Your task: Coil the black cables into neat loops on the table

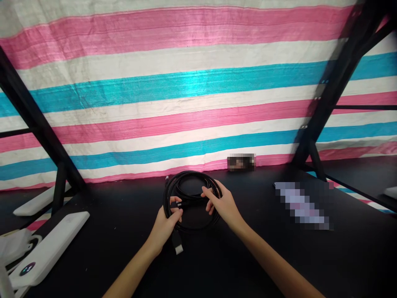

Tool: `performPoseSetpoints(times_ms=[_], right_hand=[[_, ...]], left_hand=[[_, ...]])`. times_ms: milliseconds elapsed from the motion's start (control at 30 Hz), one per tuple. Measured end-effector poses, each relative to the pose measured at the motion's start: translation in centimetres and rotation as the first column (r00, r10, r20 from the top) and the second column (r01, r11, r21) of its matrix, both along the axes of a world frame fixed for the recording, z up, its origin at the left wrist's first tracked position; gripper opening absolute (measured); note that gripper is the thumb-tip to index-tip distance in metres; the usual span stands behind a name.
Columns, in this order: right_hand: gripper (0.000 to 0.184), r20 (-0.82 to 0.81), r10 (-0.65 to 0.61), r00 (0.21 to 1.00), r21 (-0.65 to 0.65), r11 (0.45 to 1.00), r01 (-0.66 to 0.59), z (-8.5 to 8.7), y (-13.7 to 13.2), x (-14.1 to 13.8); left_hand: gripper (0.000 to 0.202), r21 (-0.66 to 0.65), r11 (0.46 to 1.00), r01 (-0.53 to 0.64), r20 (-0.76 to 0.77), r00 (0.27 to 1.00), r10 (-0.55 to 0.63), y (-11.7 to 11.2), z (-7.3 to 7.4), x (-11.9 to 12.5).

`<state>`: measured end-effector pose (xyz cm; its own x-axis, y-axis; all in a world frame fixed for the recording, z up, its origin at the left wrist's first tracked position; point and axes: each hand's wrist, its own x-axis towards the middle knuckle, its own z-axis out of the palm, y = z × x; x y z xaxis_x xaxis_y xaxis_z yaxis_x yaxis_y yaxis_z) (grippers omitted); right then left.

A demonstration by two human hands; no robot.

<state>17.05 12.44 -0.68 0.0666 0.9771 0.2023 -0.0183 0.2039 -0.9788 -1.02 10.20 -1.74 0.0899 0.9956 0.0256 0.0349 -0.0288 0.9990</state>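
Observation:
A coiled black cable (198, 227) is held up in loops over the black table (124, 248). My left hand (167, 219) closes round the left side of the coil, thumb and fingers curled in. My right hand (221, 200) grips the coil's right side, its fingers bent through the loops. Below my left hand hangs a flat plug with a metal end (179, 249), which looks like an HDMI connector. A small pale tip (167, 178) sticks out at the coil's upper left. Parts of the cable are hidden behind my fingers.
At the left lies a long white device (52, 248) with a round dark display, beside a white object with a cord (18, 244). A blurred flat item (300, 205) lies right, a blurred dark box (241, 162) at the back. Black frame posts (336, 74) flank a striped sheet (186, 82).

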Motion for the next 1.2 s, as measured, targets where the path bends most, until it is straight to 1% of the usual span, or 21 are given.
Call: performPoseSetpoints(times_ms=[100,200,267,400,533,667,833,900,967,1067,1133,1200], right_hand=[[0.057,-0.006,-0.043,0.999,-0.044,0.998,0.043,0.4,-0.1,0.1],[0.052,0.000,-0.047,0.999,-0.041,0.998,0.047,0.7,-0.1,0.3],[0.052,-0.011,-0.024,1.000,-0.038,0.999,0.024,0.8,0.0,0.4],[0.054,-0.027,0.000,1.000,-0.083,0.997,-0.002,0.6,0.2,0.6],[0.048,0.032,-0.021,0.999,-0.054,0.998,0.023,0.2,0.4,0.6],[0.046,0.049,-0.024,0.998,-0.033,0.999,0.026,0.0,0.5,0.6],[0.045,0.046,-0.013,0.999,-0.016,1.000,0.014,-0.1,0.7,0.8],[0.044,0.039,-0.010,0.999,-0.012,1.000,0.010,-0.1,0.7,0.8],[0.042,0.021,-0.006,1.000,-0.026,1.000,0.006,-0.1,0.6,0.7],[0.039,-0.043,0.012,0.999,-0.076,0.997,-0.015,-0.1,0.4,0.4],[0.036,-0.092,0.037,0.995,-0.106,0.993,-0.047,-0.1,0.3,0.1],[0.035,-0.124,0.067,0.990,-0.123,0.989,-0.082,-0.1,0.2,-0.1]], left_hand=[[0.028,-0.020,0.993,0.114,-0.062,0.991,-0.115,0.0,0.0,-0.2],[0.023,-0.041,0.979,0.202,-0.106,0.973,-0.205,0.0,0.2,-0.2],[0.024,-0.035,0.976,0.213,-0.112,0.970,-0.216,0.0,0.2,-0.3],[0.030,-0.034,0.975,0.219,-0.145,0.964,-0.221,-0.2,0.2,-0.4],[0.032,-0.057,0.969,0.241,-0.162,0.955,-0.248,-0.2,0.0,-0.6],[0.032,-0.056,0.958,0.282,-0.163,0.944,-0.287,-0.1,-0.1,-0.6],[0.033,-0.029,0.968,0.251,-0.186,0.950,-0.252,0.0,0.0,-0.3],[0.034,-0.018,0.971,0.237,-0.155,0.959,-0.237,-0.1,0.0,-0.1],[0.036,-0.009,0.975,0.221,-0.088,0.971,-0.221,-0.2,0.1,0.0],[0.036,0.011,0.985,0.172,0.077,0.982,-0.172,-0.2,0.4,0.2],[0.032,0.023,0.991,0.134,0.194,0.972,-0.136,-0.2,0.7,0.3],[0.031,0.001,0.994,0.113,0.278,0.954,-0.109,-0.2,1.1,0.4]])
